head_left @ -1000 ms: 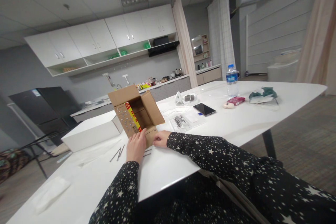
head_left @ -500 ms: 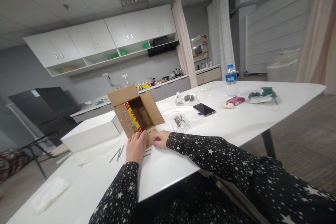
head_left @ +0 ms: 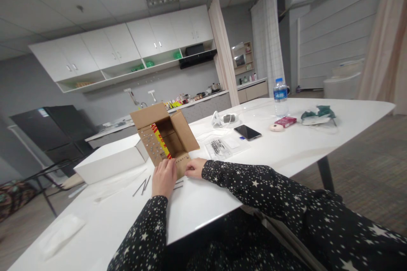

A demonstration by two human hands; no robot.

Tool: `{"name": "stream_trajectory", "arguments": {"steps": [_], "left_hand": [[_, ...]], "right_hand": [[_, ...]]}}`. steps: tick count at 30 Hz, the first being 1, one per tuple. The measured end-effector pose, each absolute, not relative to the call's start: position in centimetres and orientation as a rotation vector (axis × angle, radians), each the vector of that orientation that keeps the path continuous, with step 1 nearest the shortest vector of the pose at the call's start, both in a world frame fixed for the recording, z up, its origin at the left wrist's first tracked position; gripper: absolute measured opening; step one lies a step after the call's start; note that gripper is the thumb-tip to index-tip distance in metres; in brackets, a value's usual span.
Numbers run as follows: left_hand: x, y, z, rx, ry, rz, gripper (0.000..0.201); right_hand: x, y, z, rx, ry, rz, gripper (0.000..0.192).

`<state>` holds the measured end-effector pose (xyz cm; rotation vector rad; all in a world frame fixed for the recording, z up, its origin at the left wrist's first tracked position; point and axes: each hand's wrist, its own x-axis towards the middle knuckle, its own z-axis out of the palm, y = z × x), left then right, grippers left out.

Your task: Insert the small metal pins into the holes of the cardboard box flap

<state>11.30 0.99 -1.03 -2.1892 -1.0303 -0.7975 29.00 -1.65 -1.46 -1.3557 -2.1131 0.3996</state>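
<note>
An open brown cardboard box (head_left: 165, 137) stands on the white table (head_left: 286, 148) with its flaps spread and a red and yellow item inside. My left hand (head_left: 163, 179) lies against the box's near flap, fingers flat on the cardboard. My right hand (head_left: 195, 167) touches the same flap's right corner with its fingertips. Thin dark metal rods (head_left: 142, 186) lie on the table just left of my left hand.
A white flat box (head_left: 110, 161) sits left of the cardboard box. Farther right are a clear bag of small parts (head_left: 219, 147), a phone (head_left: 247, 132), a water bottle (head_left: 281, 97), a red packet (head_left: 285, 121) and a green bundle (head_left: 318, 115). A kitchen counter runs behind.
My left hand has shifted very slightly to the left along the flap. Everything else stays as it was.
</note>
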Motion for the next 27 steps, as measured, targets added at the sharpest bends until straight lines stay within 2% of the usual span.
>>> {"name": "stream_trajectory", "arguments": {"steps": [11,27], "left_hand": [[11.4,1.04,-1.05,-2.143,-1.092,-0.847,0.022],[11.41,0.71,-0.9,-2.144,-1.192,-0.664,0.024]], "right_hand": [[29.14,-1.01,-1.88,-1.321,-2.139,0.409,0.021],[28.96,-1.36,-1.56,-1.377,-2.139,0.382,0.022]]}}
